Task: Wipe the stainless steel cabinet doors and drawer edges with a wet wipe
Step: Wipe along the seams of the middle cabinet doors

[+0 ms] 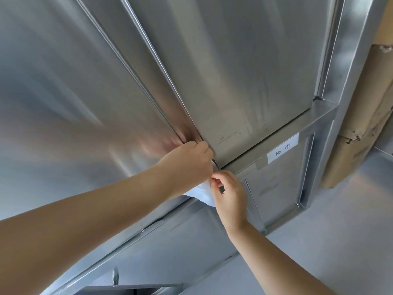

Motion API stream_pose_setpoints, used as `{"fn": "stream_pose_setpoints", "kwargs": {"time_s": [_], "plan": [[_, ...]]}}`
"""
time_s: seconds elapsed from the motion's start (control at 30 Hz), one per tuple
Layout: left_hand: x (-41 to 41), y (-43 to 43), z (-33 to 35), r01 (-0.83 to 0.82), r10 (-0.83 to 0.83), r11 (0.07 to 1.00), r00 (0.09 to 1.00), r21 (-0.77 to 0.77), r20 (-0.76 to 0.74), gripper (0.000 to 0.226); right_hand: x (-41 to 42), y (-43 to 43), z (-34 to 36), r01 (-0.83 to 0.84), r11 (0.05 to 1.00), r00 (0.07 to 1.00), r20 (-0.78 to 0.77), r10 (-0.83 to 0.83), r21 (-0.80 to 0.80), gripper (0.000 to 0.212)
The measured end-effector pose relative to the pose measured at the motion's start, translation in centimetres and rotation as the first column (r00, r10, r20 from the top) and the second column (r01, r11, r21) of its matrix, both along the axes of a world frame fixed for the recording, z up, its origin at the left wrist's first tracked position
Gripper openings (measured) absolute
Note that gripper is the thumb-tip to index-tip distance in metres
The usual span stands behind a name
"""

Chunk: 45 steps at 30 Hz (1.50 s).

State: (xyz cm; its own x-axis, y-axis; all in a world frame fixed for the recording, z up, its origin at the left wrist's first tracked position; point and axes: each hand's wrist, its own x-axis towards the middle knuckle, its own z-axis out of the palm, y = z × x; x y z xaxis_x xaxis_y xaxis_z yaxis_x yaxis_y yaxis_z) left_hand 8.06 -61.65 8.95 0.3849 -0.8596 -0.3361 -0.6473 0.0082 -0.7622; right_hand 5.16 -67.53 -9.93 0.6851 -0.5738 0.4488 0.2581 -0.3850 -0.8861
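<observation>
Wet wipe [202, 193] sits between both hands at the seam of the cabinet doors [244, 71].
It is white and crumpled; the left hand [187, 167] grips it and the right hand [229, 192] pinches its edge.

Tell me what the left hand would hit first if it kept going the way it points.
The left hand would first meet the right door edge at the middle seam, though depth is unclear.
</observation>
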Motion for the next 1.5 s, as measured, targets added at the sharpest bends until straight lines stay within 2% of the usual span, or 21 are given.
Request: {"fn": "stream_pose_setpoints", "kwargs": {"time_s": [0.13,0.27,0.47,0.53,0.63,0.73,0.87,1.1,1.2,1.3,1.37,1.5], "plan": [[-0.1,0.3,0.2,0.134,-0.137,0.987,0.990,-0.091,-0.033,0.020,-0.6,-1.9,1.0,0.051,0.997,0.996,0.079,-0.046,-0.066,0.012],[-0.7,0.3,1.0,0.155,-0.180,0.927,0.983,-0.341,-0.043,0.023,-1.8,-5.7,3.0,0.123,0.973,0.977,0.197,-0.083,-0.196,0.010],[-1.7,-3.7,2.0,0.187,-0.266,0.702,0.964,-0.687,-0.010,0.032,-2.9,-14.5,8.2,0.223,0.897,0.931,0.355,-0.081,-0.382,0.011],[-2.0,-6.0,2.4,0.163,-0.267,0.621,0.964,-0.767,-0.012,0.029,-3.0,-17.9,10.3,0.227,0.872,0.918,0.395,-0.042,-0.434,0.016],[-2.2,-9.9,2.6,0.099,-0.240,0.485,0.971,-0.869,-0.023,0.025,-2.8,-23.0,12.9,0.227,0.825,0.898,0.438,0.027,-0.517,0.009],[-2.1,-14.8,2.0,0.016,-0.182,0.332,0.982,-0.943,-0.047,0.034,-1.9,-28.9,15.4,0.223,0.757,0.877,0.465,0.119,-0.615,0.007],[-1.9,-22.5,1.3,-0.107,-0.172,0.036,0.979,-0.994,-0.112,0.023,0.2,-37.0,19.3,0.234,0.585,0.862,0.444,0.245,-0.776,0.007],[-0.5,-31.0,0.4,-0.253,-0.056,-0.305,0.967,-0.918,-0.248,0.012,5.0,-43.0,26.2,0.204,0.179,0.823,0.268,0.501,-0.962,0.013],[0.6,-32.2,0.6,-0.219,0.013,-0.403,0.969,-0.888,-0.245,0.016,6.7,-42.7,28.7,0.222,0.031,0.779,0.196,0.595,-0.975,0.014],[1.3,-33.2,0.7,-0.234,0.074,-0.463,0.951,-0.855,-0.300,0.024,8.0,-41.9,30.4,0.251,-0.118,0.759,0.119,0.640,-0.961,0.018],[1.6,-34.1,0.5,-0.259,0.102,-0.478,0.933,-0.839,-0.346,0.027,8.6,-41.4,31.3,0.235,-0.206,0.791,0.064,0.609,-0.950,0.019],[1.8,-36.5,0.1,-0.338,0.061,-0.499,0.905,-0.798,-0.421,0.047,8.6,-41.1,32.1,0.168,-0.391,0.899,-0.022,0.436,-0.905,0.026]]}}
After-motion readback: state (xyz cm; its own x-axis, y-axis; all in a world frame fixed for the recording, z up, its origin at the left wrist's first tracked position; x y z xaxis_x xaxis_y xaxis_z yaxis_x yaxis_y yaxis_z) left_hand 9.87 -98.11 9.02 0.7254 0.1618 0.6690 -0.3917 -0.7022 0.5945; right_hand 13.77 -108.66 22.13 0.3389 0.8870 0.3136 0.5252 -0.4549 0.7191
